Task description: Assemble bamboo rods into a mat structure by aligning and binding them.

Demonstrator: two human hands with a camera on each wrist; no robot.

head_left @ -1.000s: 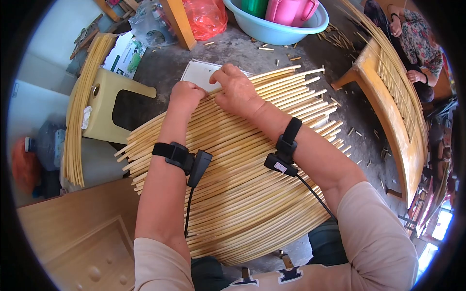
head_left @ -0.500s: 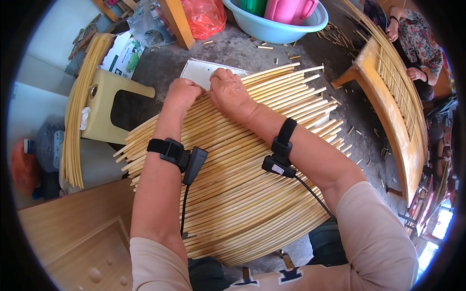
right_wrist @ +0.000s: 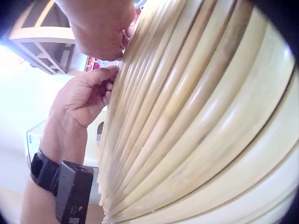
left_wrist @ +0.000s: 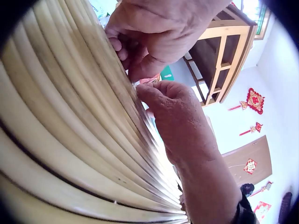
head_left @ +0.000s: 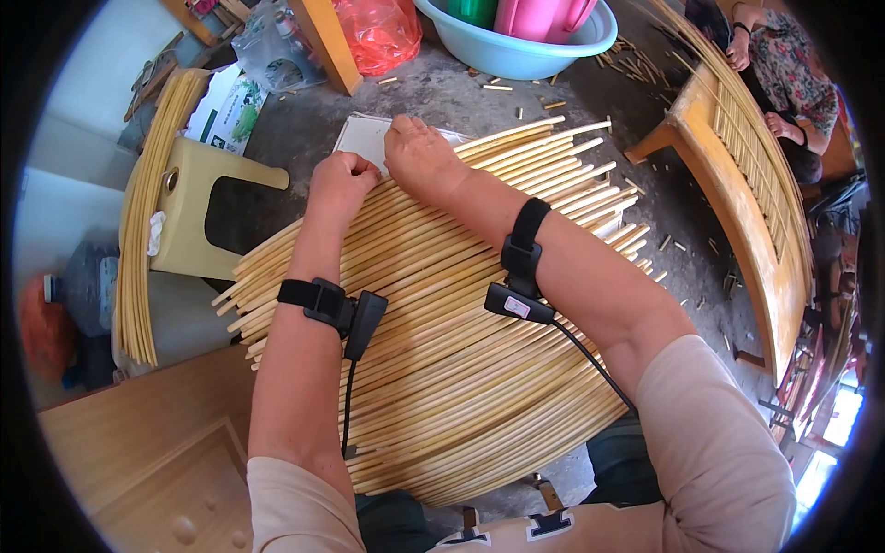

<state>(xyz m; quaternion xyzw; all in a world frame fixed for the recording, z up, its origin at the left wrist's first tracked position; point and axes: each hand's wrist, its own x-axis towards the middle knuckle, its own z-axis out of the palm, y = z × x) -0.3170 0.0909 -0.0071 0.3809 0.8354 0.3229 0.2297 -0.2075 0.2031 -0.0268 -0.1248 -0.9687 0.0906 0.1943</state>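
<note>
A mat of many pale, slender cane rods [head_left: 433, 304] lies across the person's lap, the rods side by side with uneven ends. Both hands work close together at its far edge. The left hand [head_left: 341, 184] has thumb and forefinger pinched at the outermost rod. Just to its right, the right hand [head_left: 422, 158] curls over the same edge, knuckles up. In the left wrist view, the right hand [left_wrist: 175, 109] pinches with thumb against forefinger, close to the left hand's [left_wrist: 156, 28] fingertips. I cannot tell whether a thin strand lies between the fingertips.
A white board [head_left: 362, 138] lies under the far edge. On the left, a cream stool [head_left: 198, 203] bears a bundle of rods [head_left: 152, 221]. Behind are a blue basin [head_left: 516, 60] and cut pieces on the floor. A person sits by a wooden bench [head_left: 737, 203] on the right.
The right hand's raised fingers have come down and curled at the edge, and it has shifted slightly left. The left hand stays at the edge, a little further left.
</note>
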